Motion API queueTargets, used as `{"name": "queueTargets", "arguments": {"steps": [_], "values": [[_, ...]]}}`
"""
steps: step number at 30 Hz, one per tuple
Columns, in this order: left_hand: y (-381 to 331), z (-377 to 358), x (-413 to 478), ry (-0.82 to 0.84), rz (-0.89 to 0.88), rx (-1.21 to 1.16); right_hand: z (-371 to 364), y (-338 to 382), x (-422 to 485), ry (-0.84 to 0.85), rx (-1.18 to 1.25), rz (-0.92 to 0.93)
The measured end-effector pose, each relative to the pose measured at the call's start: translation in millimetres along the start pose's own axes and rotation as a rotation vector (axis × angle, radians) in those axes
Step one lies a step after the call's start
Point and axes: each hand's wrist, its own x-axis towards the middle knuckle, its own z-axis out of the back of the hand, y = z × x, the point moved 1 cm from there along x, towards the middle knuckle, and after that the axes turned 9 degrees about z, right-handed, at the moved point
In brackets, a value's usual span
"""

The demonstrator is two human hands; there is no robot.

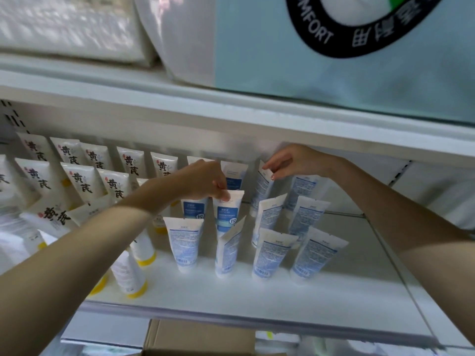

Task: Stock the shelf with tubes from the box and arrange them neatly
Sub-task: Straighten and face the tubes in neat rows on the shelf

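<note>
Blue-and-white tubes point(186, 245) stand cap-down in rows on the right half of the white shelf point(321, 291), most with the printed back toward me. The front row holds four tubes, and the second from the left is twisted edge-on and leaning.

My left hand point(205, 179) is over the middle row. Its fingers point(221, 195) are curled tight on the crimped top edge of a front-label tube point(227, 214). That tube stands upright with its blue panel facing me, just beside a like tube on its left.

My right hand point(293, 160) is at the back row, under the lip of the shelf above. Thumb and forefinger pinch the top crimp of a back-facing tube point(262, 187), which is slightly tilted. The other fingers of that hand are loosely bent and hold nothing.

Yellow-capped tubes point(79, 181) with black brush characters fill the left half of the shelf. Several near the front lie or lean out of line.

A cardboard box point(198, 335) sits below the shelf's front edge, its contents hidden. On the level above are a pale blue pack point(321, 73) with a black ring and white soft packs point(64, 27).
</note>
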Motion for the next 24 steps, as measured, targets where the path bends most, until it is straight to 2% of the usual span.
{"name": "queueTargets", "arguments": {"steps": [13,19,24], "values": [[-3,-2,5,0.017,0.012,-0.007,2,-4,-1,-0.002,0.028,-0.014],[-1,-2,7,0.012,0.010,0.007,-5,2,3,-0.117,0.041,-0.006],[-2,-1,7,0.026,0.008,-0.002,-11,2,8,-0.184,-0.060,-0.014]]}}
